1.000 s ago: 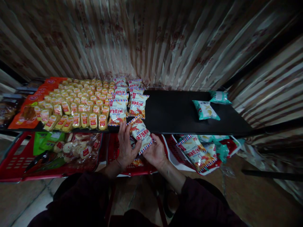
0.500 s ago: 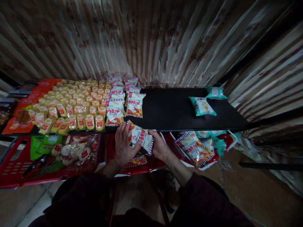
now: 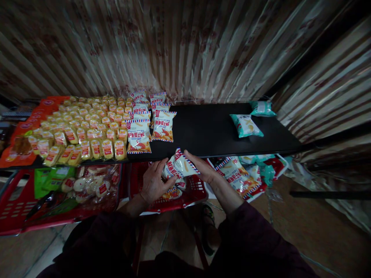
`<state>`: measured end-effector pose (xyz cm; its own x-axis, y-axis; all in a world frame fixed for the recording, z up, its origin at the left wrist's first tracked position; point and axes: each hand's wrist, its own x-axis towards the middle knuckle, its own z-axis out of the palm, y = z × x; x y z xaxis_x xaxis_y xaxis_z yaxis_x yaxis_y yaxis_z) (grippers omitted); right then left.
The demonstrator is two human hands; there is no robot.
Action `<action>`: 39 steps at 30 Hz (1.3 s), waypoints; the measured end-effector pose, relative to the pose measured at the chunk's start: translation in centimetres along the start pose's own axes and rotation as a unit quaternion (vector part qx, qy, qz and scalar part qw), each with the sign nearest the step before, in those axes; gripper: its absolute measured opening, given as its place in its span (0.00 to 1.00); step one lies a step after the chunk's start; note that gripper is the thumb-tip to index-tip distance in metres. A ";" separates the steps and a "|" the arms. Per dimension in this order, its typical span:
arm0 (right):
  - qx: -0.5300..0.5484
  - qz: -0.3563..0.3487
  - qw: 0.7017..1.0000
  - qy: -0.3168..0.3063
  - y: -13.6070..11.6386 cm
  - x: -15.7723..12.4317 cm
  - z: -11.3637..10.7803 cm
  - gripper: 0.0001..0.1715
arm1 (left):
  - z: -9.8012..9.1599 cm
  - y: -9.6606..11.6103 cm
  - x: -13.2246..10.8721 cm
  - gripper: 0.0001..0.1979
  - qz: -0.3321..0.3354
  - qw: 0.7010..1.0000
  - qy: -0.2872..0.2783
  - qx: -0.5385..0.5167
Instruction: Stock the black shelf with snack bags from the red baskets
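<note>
Both my hands hold one white snack bag (image 3: 179, 166) with a red and blue striped border, just below the front edge of the black shelf (image 3: 214, 131). My left hand (image 3: 153, 182) grips its left end with the thumb on top. My right hand (image 3: 203, 166) clasps its right end with fingers laid over it. The bag is turned sideways above a red basket (image 3: 193, 193). More bags of the same kind (image 3: 138, 135) lie in two rows on the shelf just ahead.
Several rows of small yellow packets (image 3: 84, 131) fill the shelf's left part, with orange packs (image 3: 17, 148) beyond. Two teal bags (image 3: 246, 125) lie at the right. A red basket (image 3: 17, 210) of mixed snacks sits lower left. More striped bags (image 3: 236, 175) lie lower right. A striped curtain (image 3: 185, 46) hangs behind.
The bag has been turned from upright to sideways between my hands and shifted slightly right and down, below the shelf edge. The view has drifted a little downward.
</note>
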<state>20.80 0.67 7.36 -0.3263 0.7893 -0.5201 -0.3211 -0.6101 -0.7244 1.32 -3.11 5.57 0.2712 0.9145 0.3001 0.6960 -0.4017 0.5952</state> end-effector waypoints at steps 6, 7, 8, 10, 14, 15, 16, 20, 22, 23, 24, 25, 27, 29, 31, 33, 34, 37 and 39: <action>0.018 -0.004 0.999 -0.028 -0.1 -0.1 -0.3 0.28 | 0.3 0.3 0.1 0.25 -0.087 0.995 -0.018 -0.041; 0.022 0.011 0.999 -0.031 -0.2 0.0 -0.3 0.30 | 0.3 0.3 0.1 0.24 -0.097 0.994 -0.018 -0.042; 0.026 0.024 0.999 -0.032 -0.2 0.1 -0.3 0.33 | 0.3 0.2 0.1 0.24 -0.111 0.993 -0.016 -0.043; 0.038 0.028 0.998 -0.031 -0.3 0.3 -0.2 0.36 | 0.3 0.1 0.3 0.24 -0.141 0.989 -0.015 -0.047; 0.072 -0.013 0.997 -0.023 -0.4 0.4 0.4 0.30 | 0.0 0.2 0.9 0.24 -0.169 0.984 0.002 -0.057; 0.080 -0.024 0.996 -0.020 -0.4 0.5 0.6 0.28 | -0.1 0.2 1.1 0.24 -0.172 0.983 0.008 -0.060; 0.087 -0.035 0.995 -0.015 -0.4 0.5 0.8 0.25 | -0.2 0.3 1.3 0.23 -0.178 0.982 0.013 -0.062; 0.100 -0.083 0.992 -0.001 -0.2 0.6 1.3 0.15 | -0.4 0.4 1.9 0.22 -0.194 0.978 0.021 -0.077; 0.094 -0.099 0.991 0.002 -0.1 0.6 1.5 0.10 | -0.3 0.4 2.0 0.22 -0.193 0.978 0.024 -0.078; 0.091 -0.104 0.990 0.005 -0.1 0.6 1.5 0.09 | -0.3 0.5 2.1 0.22 -0.193 0.978 0.025 -0.075; 0.086 -0.109 0.990 0.009 -0.1 0.6 1.6 0.08 | -0.3 0.5 2.1 0.22 -0.194 0.978 0.027 -0.072; 0.082 -0.113 0.990 0.012 -0.1 0.6 1.6 0.08 | -0.2 0.5 2.1 0.22 -0.196 0.978 0.027 -0.070; 0.072 -0.123 0.990 0.018 0.0 0.5 1.7 0.09 | -0.2 0.6 2.1 0.22 -0.199 0.977 0.027 -0.069; 0.063 -0.131 0.989 0.021 0.1 0.5 1.8 0.12 | -0.2 0.7 2.1 0.21 -0.199 0.977 0.028 -0.072; 0.057 -0.135 0.989 0.025 0.2 0.5 1.8 0.14 | -0.2 0.8 2.1 0.21 -0.202 0.976 0.028 -0.076; 0.050 -0.135 0.989 0.029 0.3 0.5 1.8 0.17 | -0.1 0.8 2.1 0.20 -0.205 0.975 0.030 -0.077; 0.046 -0.135 0.989 0.031 0.4 0.5 1.8 0.17 | -0.1 0.8 2.1 0.20 -0.206 0.975 0.031 -0.078; 0.038 -0.140 0.989 0.034 0.6 0.4 1.8 0.20 | 0.0 0.8 2.1 0.18 -0.197 0.976 0.035 -0.083; 0.039 -0.144 0.988 0.040 0.6 0.4 1.8 0.20 | 0.0 0.8 2.2 0.18 -0.191 0.976 0.035 -0.096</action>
<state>18.85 0.45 7.52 -0.1407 0.9322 -0.3336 -0.4593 -0.3599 -0.8121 2.45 -1.48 6.75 -0.0344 0.9965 0.0760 0.5986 -0.0404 0.8000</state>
